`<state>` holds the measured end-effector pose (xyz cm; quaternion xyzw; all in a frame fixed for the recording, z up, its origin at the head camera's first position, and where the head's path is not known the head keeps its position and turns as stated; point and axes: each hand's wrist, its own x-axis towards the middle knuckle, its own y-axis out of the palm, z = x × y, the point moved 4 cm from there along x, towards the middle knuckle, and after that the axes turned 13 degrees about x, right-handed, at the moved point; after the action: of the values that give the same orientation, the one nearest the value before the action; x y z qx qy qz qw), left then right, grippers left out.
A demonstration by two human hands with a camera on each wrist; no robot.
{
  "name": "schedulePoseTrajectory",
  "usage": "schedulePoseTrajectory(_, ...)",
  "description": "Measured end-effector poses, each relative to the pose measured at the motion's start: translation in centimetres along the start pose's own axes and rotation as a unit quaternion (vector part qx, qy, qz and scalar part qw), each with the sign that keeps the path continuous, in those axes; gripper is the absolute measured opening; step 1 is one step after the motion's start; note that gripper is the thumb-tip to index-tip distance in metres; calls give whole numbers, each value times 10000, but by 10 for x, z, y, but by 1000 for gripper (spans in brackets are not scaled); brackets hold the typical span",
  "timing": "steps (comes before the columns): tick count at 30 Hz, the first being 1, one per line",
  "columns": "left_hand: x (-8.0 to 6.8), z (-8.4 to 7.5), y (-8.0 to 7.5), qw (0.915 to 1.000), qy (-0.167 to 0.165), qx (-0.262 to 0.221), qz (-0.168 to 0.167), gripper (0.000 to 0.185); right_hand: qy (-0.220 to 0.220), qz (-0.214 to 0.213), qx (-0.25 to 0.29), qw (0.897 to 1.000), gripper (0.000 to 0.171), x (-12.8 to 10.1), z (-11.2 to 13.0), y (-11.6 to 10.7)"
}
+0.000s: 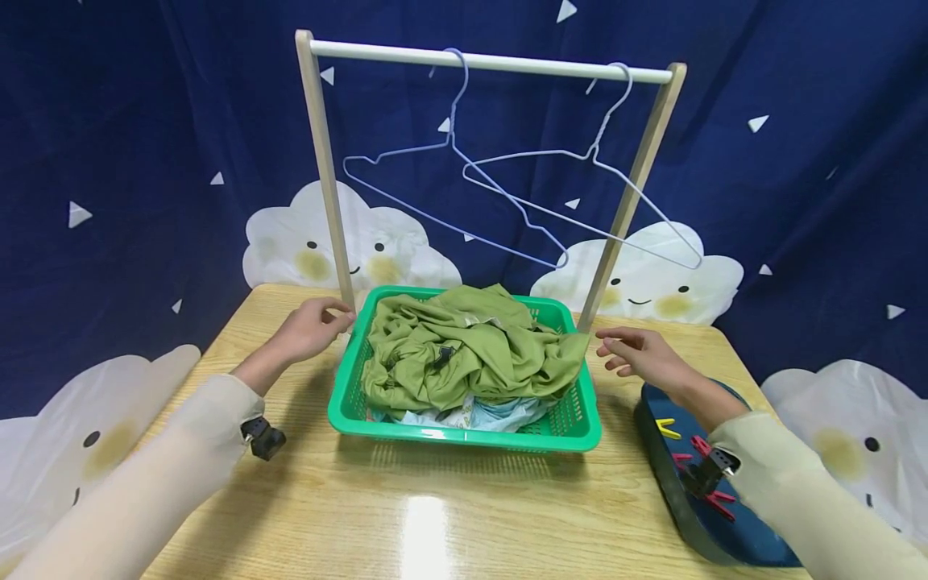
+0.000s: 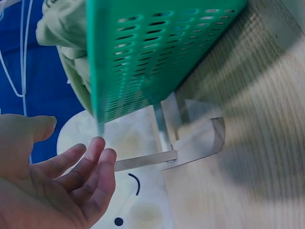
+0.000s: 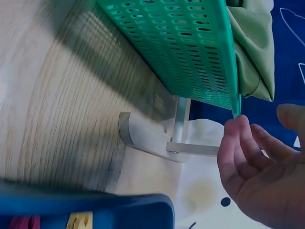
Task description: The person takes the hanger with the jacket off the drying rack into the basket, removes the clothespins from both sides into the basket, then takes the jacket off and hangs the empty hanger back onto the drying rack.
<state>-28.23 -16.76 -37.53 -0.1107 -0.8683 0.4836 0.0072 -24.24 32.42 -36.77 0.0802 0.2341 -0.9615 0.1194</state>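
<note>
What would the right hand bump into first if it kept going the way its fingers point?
Probably the green basket: the right hand points its fingers at the near corner, where the green cloth hangs over the rim. Depth is hard to judge.

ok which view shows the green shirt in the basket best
The head view: the whole crumpled green shirt fills the green basket. The left wrist view shows only a blurred fold above the basket wall; the right wrist view shows one overhanging edge.

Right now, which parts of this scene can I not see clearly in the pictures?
- Clothes under the green garment in the basket: head view, mostly covered.
- Clothespins on the blue tray: head view, partly hidden by the right sleeve.
- Table surface: right wrist view, blurred.
- Left hand: left wrist view, cut off by the frame edge.
</note>
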Motion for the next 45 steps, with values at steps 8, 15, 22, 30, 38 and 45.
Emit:
schedulePoseTrajectory(8, -12, -6, -10, 9997, 218, -40, -134, 45, -249, -45, -349, 9991, 50, -15, 5, -3)
schedulePoseTrajectory(15, -24, -17, -16, 9990, 399, 25, -174, 44, -526, -47, -568, 9970, 45, -27, 12, 1)
schedulePoseTrajectory(22, -36, -33, -18, 9974, 686, -74, -185, 42, -1035, -206, -1151, 9877, 39, -40, 21, 6)
schedulePoseTrajectory(30, -47, -44, -14, 9957, 916, -56, -130, 39, -1000, -402, -1546, 9821, 37, -57, 16, 1)
schedulePoseTrajectory(38, -56, -57, -5, 9941, 1080, -15, 108, 36, -795, -528, -1775, 9795, 39, -66, 3, -14)
schedulePoseTrajectory(45, -65, -70, 4, 9910, 1302, 17, 310, 36, -771, -807, -2126, 9707, 38, -71, -14, -36)
